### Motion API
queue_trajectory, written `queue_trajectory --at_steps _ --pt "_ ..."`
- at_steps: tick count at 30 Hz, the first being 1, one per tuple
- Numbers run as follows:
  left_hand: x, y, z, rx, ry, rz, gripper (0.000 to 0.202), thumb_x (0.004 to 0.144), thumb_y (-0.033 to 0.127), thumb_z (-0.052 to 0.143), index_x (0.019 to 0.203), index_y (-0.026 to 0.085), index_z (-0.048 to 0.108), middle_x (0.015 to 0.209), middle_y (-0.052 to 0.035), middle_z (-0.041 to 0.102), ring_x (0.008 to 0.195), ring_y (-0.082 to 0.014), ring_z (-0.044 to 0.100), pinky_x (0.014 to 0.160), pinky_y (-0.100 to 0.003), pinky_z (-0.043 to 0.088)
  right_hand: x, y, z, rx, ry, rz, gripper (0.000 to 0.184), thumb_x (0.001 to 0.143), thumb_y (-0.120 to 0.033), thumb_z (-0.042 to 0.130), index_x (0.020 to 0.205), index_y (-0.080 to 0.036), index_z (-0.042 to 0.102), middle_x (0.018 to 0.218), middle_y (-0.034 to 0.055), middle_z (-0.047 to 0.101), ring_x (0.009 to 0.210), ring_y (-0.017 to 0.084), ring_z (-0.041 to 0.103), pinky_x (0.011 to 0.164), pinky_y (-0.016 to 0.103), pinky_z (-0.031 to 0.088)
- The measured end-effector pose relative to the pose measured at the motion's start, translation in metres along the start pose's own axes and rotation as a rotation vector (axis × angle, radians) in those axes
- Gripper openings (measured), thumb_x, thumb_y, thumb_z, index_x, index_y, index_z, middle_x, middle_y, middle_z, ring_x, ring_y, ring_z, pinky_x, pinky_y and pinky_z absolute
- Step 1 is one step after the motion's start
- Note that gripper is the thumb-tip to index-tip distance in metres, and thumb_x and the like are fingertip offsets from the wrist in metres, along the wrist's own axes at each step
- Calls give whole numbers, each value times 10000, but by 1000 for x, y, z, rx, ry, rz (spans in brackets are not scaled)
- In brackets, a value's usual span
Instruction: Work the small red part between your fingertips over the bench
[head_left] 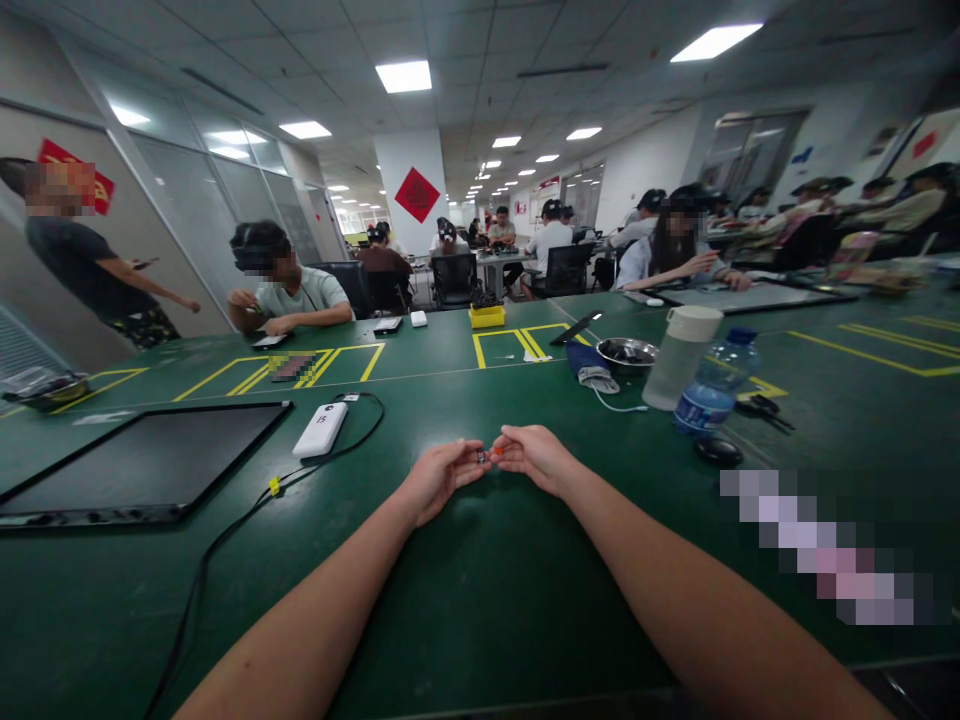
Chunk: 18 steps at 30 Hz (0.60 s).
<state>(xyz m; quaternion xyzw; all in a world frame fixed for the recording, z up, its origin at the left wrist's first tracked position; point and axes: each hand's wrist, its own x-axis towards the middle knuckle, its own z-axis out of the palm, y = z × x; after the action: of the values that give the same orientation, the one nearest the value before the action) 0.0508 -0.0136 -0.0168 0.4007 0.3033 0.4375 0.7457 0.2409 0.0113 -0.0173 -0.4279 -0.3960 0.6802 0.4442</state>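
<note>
Both my forearms reach out over a green table (pixel 480 590). My left hand (pixel 441 476) and my right hand (pixel 534 456) meet at the middle, fingertips pinched together. Between the fingertips sits a tiny part (pixel 489 455), dark on the left side and orange-red on the right side. Each hand pinches one end of it. It is too small to name.
A white power bank (pixel 320 429) with a black cable (pixel 225 535) lies left of my hands, beside a black flat tray (pixel 142 465). To the right stand a white jug (pixel 681 357), a water bottle (pixel 716 382) and a metal bowl (pixel 627 351). Several people sit at the tables behind.
</note>
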Motion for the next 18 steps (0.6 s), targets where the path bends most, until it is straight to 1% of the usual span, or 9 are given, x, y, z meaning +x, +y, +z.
queue_trajectory --at_steps 4,11,18 --pt "0 0 0 12 7 -1 318 872 291 525 1051 44 614 1045 -208 644 925 -240 651 876 -347 481 0 -1 1 -9 -6 12 252 855 -288 533 736 -87 627 678 112 675 633 170 667 582 254 529" --pt "-1 1 2 -4 24 -13 299 878 275 514 1042 46 616 1009 -203 656 900 -230 659 850 -335 495 -3 -2 1 -9 -26 8 262 859 -295 527 723 -94 625 679 113 680 617 159 660 595 254 526" --pt "-1 1 1 6 15 -7 315 870 286 529 1051 42 611 1025 -208 650 934 -243 649 850 -326 494 -1 -1 0 -19 -31 1 257 852 -295 534 731 -89 629 696 119 684 629 168 665 603 263 528"
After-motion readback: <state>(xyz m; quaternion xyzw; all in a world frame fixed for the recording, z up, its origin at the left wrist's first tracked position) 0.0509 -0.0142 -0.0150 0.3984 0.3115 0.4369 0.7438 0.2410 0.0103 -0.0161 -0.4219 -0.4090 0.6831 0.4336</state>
